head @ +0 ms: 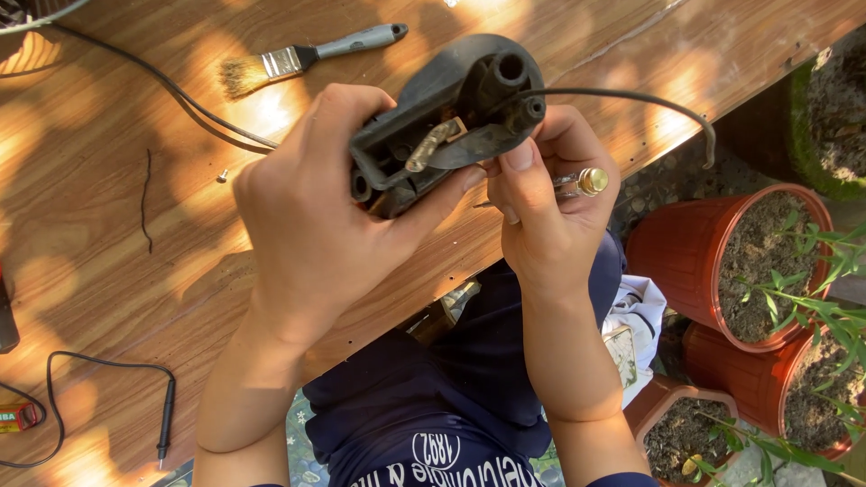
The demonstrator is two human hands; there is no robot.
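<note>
My left hand (316, 225) grips a dark plastic housing (456, 113) from below and holds it up over the wooden table (108, 252). A brass metal contact (431, 146) sticks out of the housing's open side. My right hand (550, 212) pinches the housing's edge with thumb and fingers and also holds a small tool with a brass-coloured end (591, 181). A black cable (631, 99) runs out of the housing's round socket to the right.
A paintbrush (298, 59) lies at the back of the table, and a small screw (222, 176) beside a black cord (180, 99). A black probe with its lead (165, 419) lies front left. Red-brown plant pots (731, 261) stand on the ground at right.
</note>
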